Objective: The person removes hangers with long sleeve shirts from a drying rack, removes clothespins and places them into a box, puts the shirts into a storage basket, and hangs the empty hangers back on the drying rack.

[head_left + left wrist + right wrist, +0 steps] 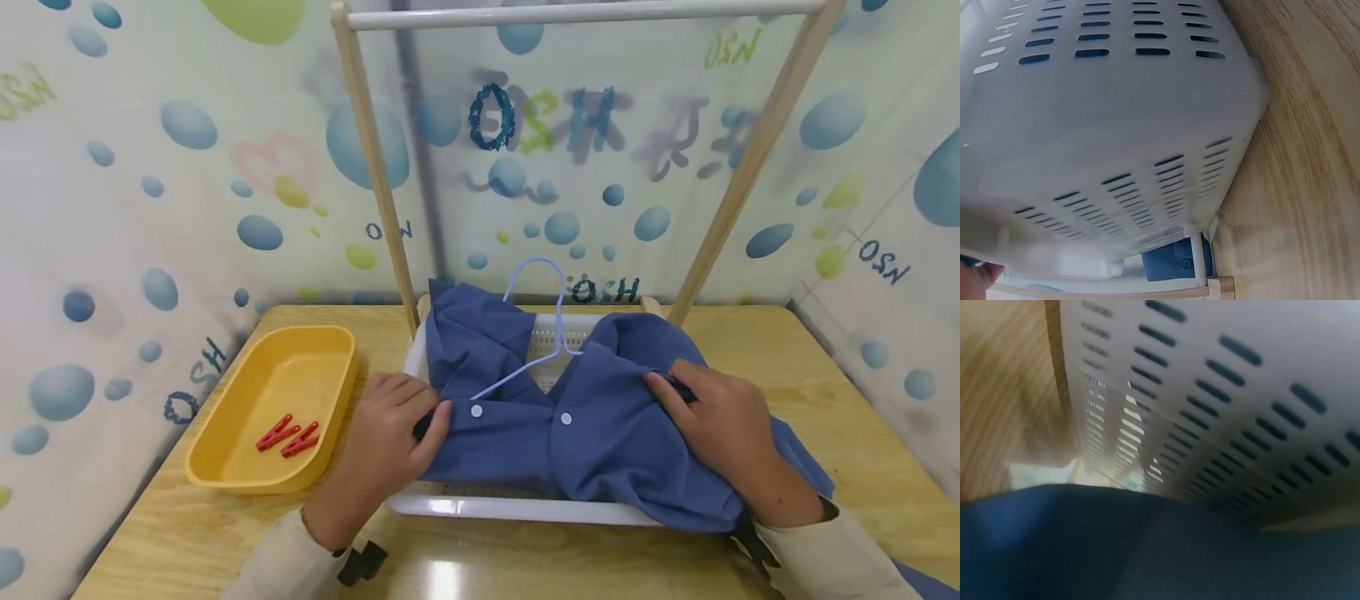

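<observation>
A blue buttoned shirt (495,437) with white buttons lies spread over a white slotted basket (525,507). At its left side my left hand (393,425) pinches the cloth between thumb and fingers. My right hand (723,425) grips the cloth on the right side, thumb on top. A pale lilac hanger (561,308) sits partly inside the shirt, its hook pointing up and away; the rest of it is hidden by cloth. In the left wrist view the basket's wall (1116,112) fills most of the picture. Dark blue cloth (1147,544) covers the lower part of the right wrist view.
Left of the basket stands a yellow tray (300,358) holding two red clothespins (277,433). Behind the basket rises a wooden rack (375,158) with a white crossbar (585,14). Everything stands on a wooden table (810,358) in front of a patterned curtain (465,225).
</observation>
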Action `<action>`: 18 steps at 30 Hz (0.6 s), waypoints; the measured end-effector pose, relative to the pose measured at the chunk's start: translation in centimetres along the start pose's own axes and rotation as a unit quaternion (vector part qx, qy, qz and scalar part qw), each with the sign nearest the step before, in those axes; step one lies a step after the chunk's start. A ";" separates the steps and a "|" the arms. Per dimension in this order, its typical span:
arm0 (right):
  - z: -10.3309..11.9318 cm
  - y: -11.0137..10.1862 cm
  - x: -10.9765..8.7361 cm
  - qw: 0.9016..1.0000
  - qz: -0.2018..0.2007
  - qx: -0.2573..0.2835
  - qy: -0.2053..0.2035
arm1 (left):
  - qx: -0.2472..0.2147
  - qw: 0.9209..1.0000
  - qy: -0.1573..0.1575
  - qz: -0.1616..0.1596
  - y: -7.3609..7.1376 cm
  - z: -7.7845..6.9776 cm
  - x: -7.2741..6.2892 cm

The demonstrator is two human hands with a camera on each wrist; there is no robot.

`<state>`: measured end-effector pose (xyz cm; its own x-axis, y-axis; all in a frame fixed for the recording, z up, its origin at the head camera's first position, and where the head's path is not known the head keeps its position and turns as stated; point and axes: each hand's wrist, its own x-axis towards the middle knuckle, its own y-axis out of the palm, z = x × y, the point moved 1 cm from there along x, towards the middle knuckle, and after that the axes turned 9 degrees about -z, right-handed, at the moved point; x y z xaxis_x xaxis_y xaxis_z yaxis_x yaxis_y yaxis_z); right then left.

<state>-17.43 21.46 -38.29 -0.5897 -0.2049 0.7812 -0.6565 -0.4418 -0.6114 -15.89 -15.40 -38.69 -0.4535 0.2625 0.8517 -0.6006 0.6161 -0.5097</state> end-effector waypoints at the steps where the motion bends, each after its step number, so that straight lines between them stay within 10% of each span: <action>1: -0.1 0.0 0.1 1.000 0.000 0.000 0.001 | 0.004 1.000 0.003 0.001 0.0 0.0 0.0; 18: -2.0 -0.8 0.5 0.998 -0.069 0.005 -0.006 | -0.023 1.000 0.000 0.005 -0.1 0.1 -0.2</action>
<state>-18.11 23.50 -37.69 -0.4886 -0.1520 0.8592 -0.7261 -0.4752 -0.4970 -15.76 -15.56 -38.80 -0.4600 0.2692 0.8461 -0.5654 0.6460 -0.5129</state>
